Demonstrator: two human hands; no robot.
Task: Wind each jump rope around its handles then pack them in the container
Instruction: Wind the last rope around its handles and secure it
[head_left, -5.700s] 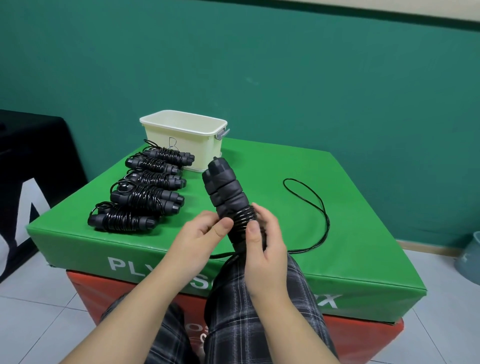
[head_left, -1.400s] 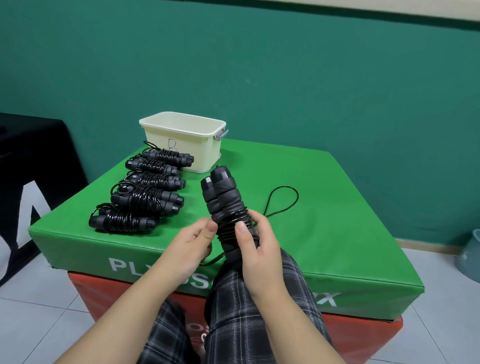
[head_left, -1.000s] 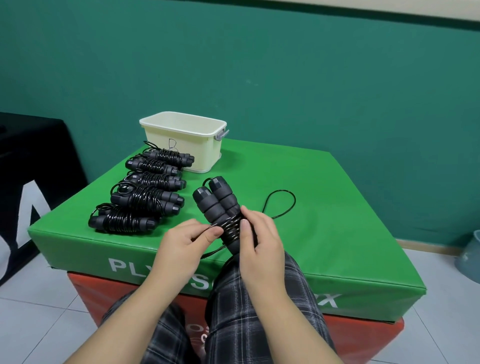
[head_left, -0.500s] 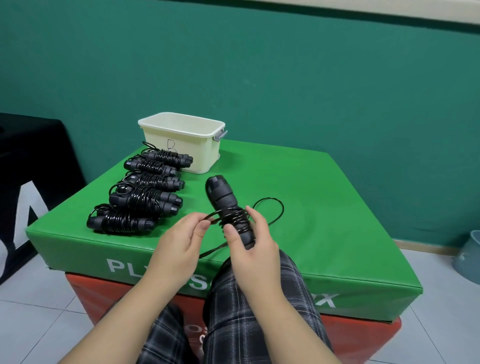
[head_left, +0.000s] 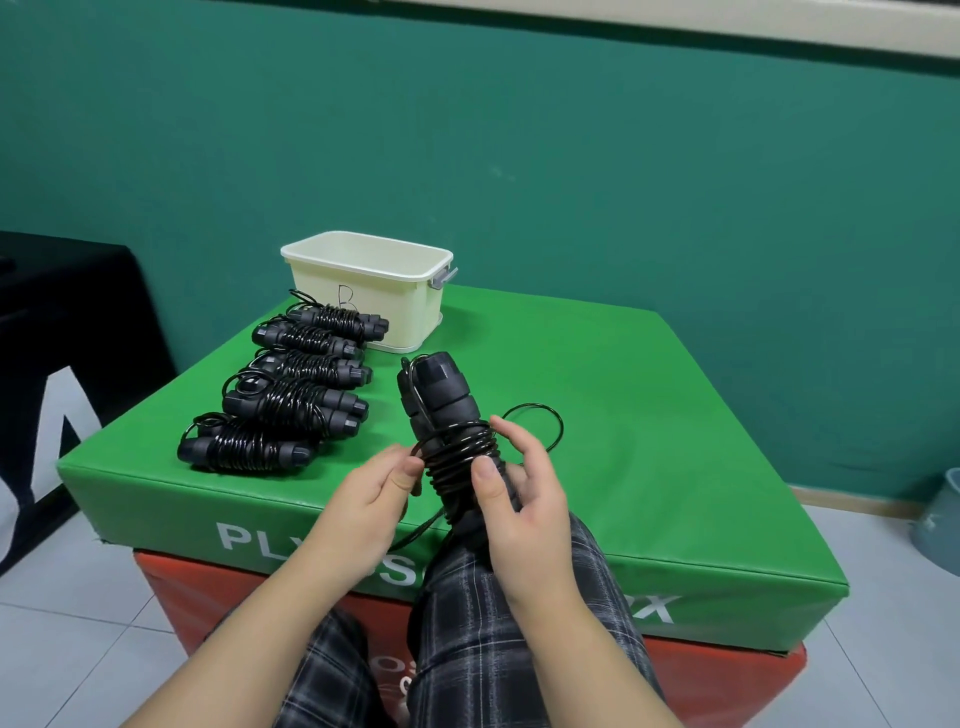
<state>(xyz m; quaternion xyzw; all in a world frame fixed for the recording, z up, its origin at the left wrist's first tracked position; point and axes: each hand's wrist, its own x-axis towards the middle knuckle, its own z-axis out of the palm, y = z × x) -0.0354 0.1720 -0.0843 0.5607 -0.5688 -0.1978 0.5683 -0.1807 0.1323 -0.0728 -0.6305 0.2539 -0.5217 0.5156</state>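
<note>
Your plaid-trousered knee (head_left: 498, 623) sits nearest, below both hands. Your right hand (head_left: 524, 499) wraps its fingers round the lower end of the paired black foam jump-rope handles (head_left: 447, 410), thumb pressed on the black cord coils (head_left: 460, 457) wound about them, the handles tilted up and away from you. Your left hand (head_left: 363, 493) pinches the cord just beside the coils; a loose loop of black cord (head_left: 550, 421) trails on the green padded surface (head_left: 649, 441) behind your right hand. Left of them, five wound black jump ropes (head_left: 291, 395) lie in a row. Beyond the row stands the cream plastic container (head_left: 374, 291), marked "B", none of the ropes in it.
</note>
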